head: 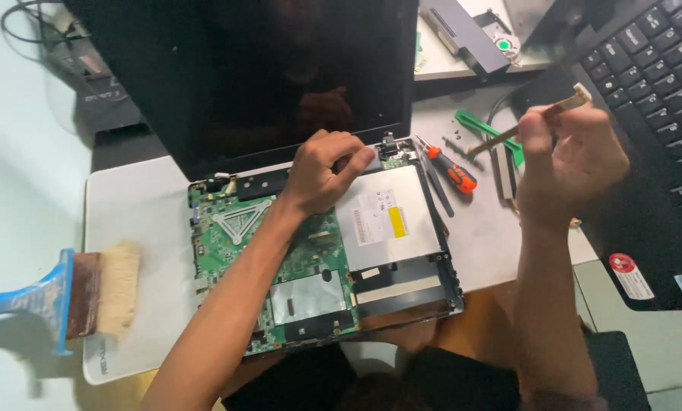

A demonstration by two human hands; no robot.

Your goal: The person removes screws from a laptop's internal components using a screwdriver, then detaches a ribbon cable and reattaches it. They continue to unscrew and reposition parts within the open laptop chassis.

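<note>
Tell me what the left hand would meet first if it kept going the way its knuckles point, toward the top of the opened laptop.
Probably the hinge area just beyond the left hand, then the dark laptop screen standing behind it. Depth is hard to judge from the head view, so the hand may be above the hinge.

The work surface is a pale table (pixel 21 228). A white mat (pixel 135 221) lies flat on it and serves as the reference landmark. The opened laptop chassis (pixel 318 251), green board and silver drive exposed, rests on the mat's centre, with its dark screen (pixel 242 68) folded back beyond the mat's far edge. A blue-handled brush (pixel 67 293) lies across the mat's left edge, bristles on the mat and handle on the table. An orange-handled screwdriver (pixel 451 169), black tweezers (pixel 436 186) and a green plastic tool (pixel 486 129) lie on the mat's right portion. A black keyboard panel (pixel 653 152) overlaps the mat's right edge.
</note>
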